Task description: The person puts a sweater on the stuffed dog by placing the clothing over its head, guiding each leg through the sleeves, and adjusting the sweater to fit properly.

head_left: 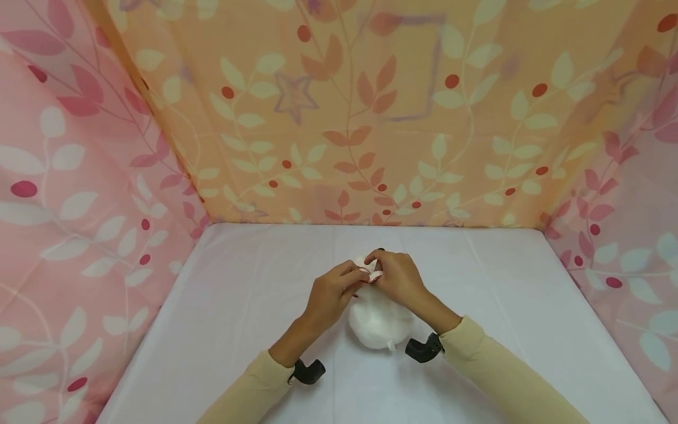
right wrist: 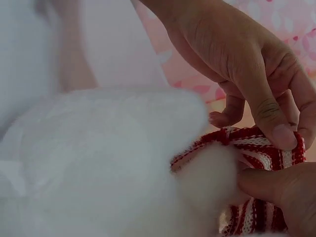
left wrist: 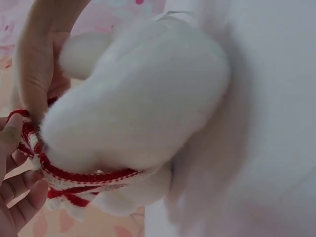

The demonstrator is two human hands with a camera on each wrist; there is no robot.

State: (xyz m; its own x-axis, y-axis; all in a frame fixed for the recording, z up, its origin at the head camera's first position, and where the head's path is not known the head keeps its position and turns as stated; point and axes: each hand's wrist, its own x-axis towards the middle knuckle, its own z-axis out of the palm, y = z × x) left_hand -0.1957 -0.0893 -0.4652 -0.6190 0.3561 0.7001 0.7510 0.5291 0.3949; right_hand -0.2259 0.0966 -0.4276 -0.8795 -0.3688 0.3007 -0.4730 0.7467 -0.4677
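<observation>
From where I stand, pale sleeves (head_left: 241, 391) come in nearest, one on each side of the toy, each with a black wrist piece (head_left: 424, 348) at its cuff. The toy (head_left: 376, 324) is white and fluffy, on the table between the forearms, a small tag (head_left: 391, 345) on its near side. A red-and-white striped knit (right wrist: 256, 153) wraps partly around it, at the toy's far end.

Both hands meet there. The left hand (head_left: 329, 297), on the toy's left, pinches the knit between thumb and fingers. The right hand (head_left: 401, 278), over the toy's far right, has its fingers bent and its thumb tucked in at the knit's edge, pinching it.

Under the toy and out past it on all sides runs the table (head_left: 222, 294), white, faintly creased, softly shadowed close to the toy. Pink cloth hangs to the toy's left (head_left: 95, 235) and right, printed with white and rosy leaves and dark red berries. Farthest off, beyond the toy, the back cloth (head_left: 344, 129) glows orange-yellow with the same leaves, a purple star outline (head_left: 296, 97) and a squarish purple outline showing.
</observation>
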